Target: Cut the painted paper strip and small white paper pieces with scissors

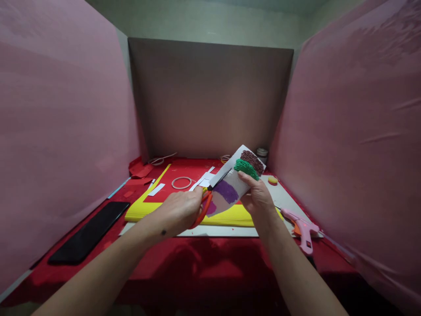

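Observation:
My left hand [184,208] is closed round the orange and yellow handles of a pair of scissors [208,202]. Their blades point up and to the right, along a white sheet [234,179] that carries purple, green and dark brown textured patches. My right hand [258,193] pinches this sheet at its right edge, thumb on top near the green patch. The sheet is tilted and held above a yellow corrugated sheet [184,214]. Part of the blades is hidden by the white sheet.
Red sheet [164,177] bears a ring [181,182] and white paper strips [156,189]. At left lies a black phone [90,232]; at right, a pink glue gun [304,230] and a small yellow round piece [272,180]. A jar [262,153] stands behind. Pink side walls enclose the table.

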A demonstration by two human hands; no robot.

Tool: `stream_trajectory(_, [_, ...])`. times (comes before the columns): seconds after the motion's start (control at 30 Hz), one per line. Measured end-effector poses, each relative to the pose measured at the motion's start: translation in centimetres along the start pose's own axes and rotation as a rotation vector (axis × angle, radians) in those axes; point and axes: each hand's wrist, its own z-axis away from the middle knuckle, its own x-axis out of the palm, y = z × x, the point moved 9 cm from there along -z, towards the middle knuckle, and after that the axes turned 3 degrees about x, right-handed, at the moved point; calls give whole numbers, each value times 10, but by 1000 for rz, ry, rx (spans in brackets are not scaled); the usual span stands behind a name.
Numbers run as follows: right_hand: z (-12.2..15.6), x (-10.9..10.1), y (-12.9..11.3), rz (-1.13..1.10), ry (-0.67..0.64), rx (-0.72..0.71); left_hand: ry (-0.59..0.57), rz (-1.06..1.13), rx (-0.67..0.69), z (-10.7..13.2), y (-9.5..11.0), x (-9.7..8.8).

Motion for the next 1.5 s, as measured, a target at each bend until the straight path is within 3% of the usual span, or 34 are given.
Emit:
stream_trajectory(0.37, [2, -4, 2, 5, -10, -13, 63, -9, 25, -8, -7, -1])
stream_trajectory(0.7, [6, -5, 10, -4, -26, 15, 19, 0, 13, -7, 8, -10])
stream_trajectory(0.93, [7, -8, 8, -28, -69, 66, 84, -17, 50, -8, -3, -3])
stream_trajectory(1.23, [-1, -18, 5, -23, 74, 63, 49, -45, 60, -3, -1, -1])
stream_trajectory(1.5, [2, -16, 8, -20, 62, 22, -7, -23, 2, -7, 1, 3])
